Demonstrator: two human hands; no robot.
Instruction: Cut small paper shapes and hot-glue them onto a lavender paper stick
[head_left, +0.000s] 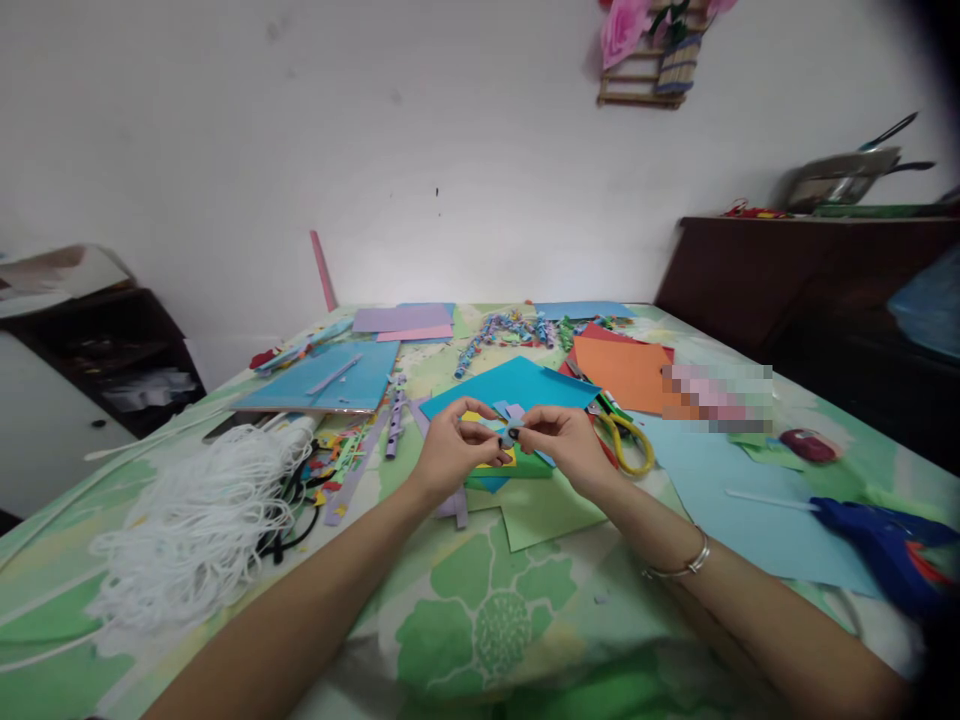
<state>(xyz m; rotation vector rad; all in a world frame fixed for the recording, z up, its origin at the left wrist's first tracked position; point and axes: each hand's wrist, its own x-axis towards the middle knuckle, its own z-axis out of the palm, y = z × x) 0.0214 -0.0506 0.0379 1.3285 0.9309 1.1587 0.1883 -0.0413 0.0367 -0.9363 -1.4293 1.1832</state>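
My left hand (461, 445) and my right hand (566, 440) meet in front of me, just above the table. Between their fingertips they pinch a small pale blue paper piece (505, 441); its exact shape is too small to make out. Under and behind the fingers lie a bright blue paper sheet (517, 378) and a green block-like item (536, 466) with yellow on top, partly hidden by my hands. Scissors with yellow handles (636, 445) rest right of my right hand.
White cord (195, 520) is heaped at left beside paper scraps (334, 460). A blue folder-like sheet (330, 378) lies behind it. Orange paper (622, 370), light blue paper (720, 490) and a blue glue gun (877, 535) are at right. Beaded paper strands (514, 328) lie at the back.
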